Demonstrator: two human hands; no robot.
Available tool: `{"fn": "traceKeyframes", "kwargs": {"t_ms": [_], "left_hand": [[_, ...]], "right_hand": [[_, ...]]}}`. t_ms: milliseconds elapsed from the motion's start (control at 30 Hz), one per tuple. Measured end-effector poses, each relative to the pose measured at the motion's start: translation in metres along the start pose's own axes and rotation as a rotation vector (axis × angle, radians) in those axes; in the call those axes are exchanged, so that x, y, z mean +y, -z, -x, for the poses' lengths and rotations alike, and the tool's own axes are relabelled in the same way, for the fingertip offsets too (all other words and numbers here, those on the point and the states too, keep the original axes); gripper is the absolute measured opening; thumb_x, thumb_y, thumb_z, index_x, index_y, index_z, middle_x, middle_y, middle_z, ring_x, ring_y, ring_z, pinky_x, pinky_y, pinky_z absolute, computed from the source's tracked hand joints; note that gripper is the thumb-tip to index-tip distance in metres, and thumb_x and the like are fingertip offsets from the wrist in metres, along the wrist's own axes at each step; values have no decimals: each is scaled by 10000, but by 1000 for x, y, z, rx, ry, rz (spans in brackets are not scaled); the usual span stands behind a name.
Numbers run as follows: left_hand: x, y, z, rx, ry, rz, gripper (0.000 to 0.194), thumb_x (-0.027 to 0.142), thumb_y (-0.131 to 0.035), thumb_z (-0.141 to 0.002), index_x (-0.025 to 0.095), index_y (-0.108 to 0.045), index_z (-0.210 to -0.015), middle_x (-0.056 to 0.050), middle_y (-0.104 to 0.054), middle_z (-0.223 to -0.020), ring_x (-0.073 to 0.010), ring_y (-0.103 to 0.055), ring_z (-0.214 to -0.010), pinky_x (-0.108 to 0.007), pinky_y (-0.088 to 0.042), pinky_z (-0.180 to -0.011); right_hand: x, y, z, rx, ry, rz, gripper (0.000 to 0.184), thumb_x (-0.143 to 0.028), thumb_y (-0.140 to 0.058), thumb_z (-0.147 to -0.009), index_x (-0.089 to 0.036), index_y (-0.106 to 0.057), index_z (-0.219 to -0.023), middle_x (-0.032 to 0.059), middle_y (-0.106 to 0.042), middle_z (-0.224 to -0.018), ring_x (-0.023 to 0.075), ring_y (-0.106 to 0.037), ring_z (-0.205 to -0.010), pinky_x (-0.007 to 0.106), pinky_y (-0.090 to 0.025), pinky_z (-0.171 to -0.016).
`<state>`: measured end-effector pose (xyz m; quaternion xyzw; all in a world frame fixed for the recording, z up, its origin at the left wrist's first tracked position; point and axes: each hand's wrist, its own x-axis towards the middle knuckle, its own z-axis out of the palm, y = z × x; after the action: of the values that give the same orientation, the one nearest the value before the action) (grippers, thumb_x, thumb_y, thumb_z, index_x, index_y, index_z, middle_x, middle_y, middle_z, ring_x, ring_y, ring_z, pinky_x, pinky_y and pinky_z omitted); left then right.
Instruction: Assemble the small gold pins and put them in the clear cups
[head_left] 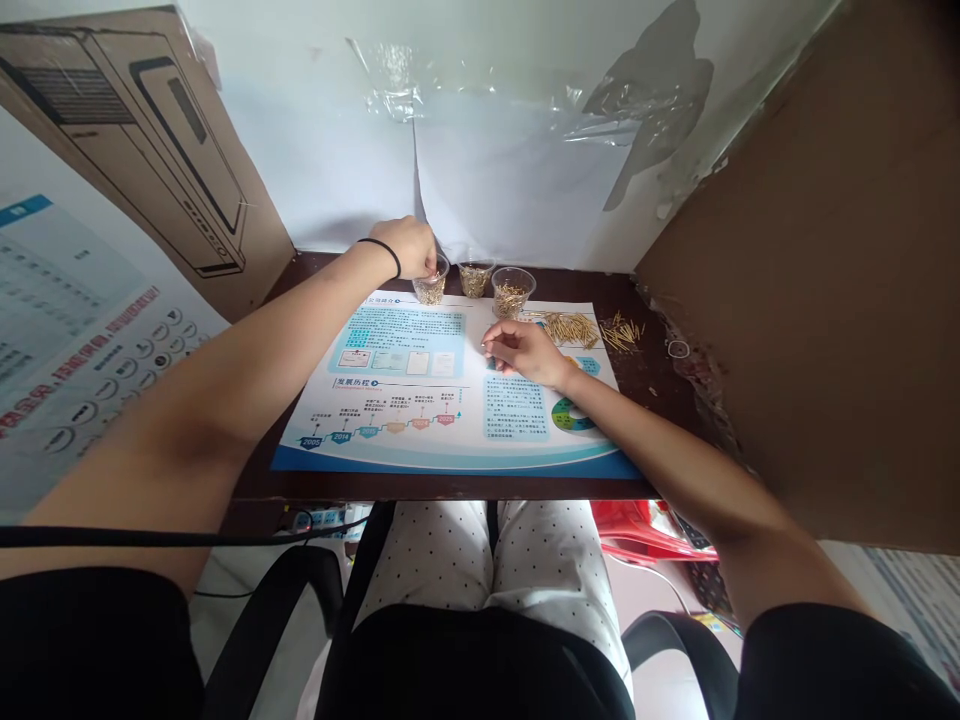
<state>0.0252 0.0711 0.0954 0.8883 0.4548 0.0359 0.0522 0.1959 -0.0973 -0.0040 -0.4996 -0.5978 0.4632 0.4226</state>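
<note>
The tabletop [450, 488] carries a sheet [405, 455]. Right hand [525, 352]: thumb and fingertip together over it, any pinched piece too small to tell. Left hand [411, 248]: fingers bunched at the leftmost cup [431, 292], by the back edge, grip hidden; snagging its rim could tip it. Loose pins [571, 329] toward the right edge could scatter if brushed.

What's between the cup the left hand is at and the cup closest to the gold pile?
Another clear plastic cup, with small gold-coloured pieces inside, stands between the left cup and the right cup, as the head view shows.
</note>
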Motion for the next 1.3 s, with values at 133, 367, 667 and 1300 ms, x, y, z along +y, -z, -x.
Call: {"fn": "traceKeyframes", "kwargs": {"t_ms": [133,367,667,1300], "left_hand": [[-9,-1,-3,3,-33,20,45,144,-752,-735,122,-713,-742,53,-515,-569,-88,-355,-595,-230,-400,-741],[-18,11,18,189,-132,203,74,186,-704,-777,114,-706,-795,27,-596,-664,-92,-519,-712,-271,-437,-861],[18,-51,97,13,-30,964,154,266,-652,-788,180,-567,-693,-103,-710,-844,-198,-689,-746,-250,-450,-455],[20,-88,97,88,25,1217,250,219,-666,-777,181,-428,-712,-98,-695,-907,-200,-710,-832,-242,-607,-521]], "right_hand": [[0,0,0,0,-3,7,221,-383,-665,-799,-183,-581,-842,24,-610,-721,90,-547,-571,246,-512,-481],[-2,1,2,23,6,1,193,-356,-634,-818,-176,-571,-846,21,-595,-703,95,-566,-573,245,-523,-482],[-3,-3,2,87,41,6,228,-390,-590,-848,-201,-467,-889,10,-605,-758,76,-548,-544,229,-498,-448],[-4,-3,4,45,39,-3,140,-300,-580,-860,-186,-500,-843,13,-598,-733,75,-553,-548,227,-488,-454]]}}
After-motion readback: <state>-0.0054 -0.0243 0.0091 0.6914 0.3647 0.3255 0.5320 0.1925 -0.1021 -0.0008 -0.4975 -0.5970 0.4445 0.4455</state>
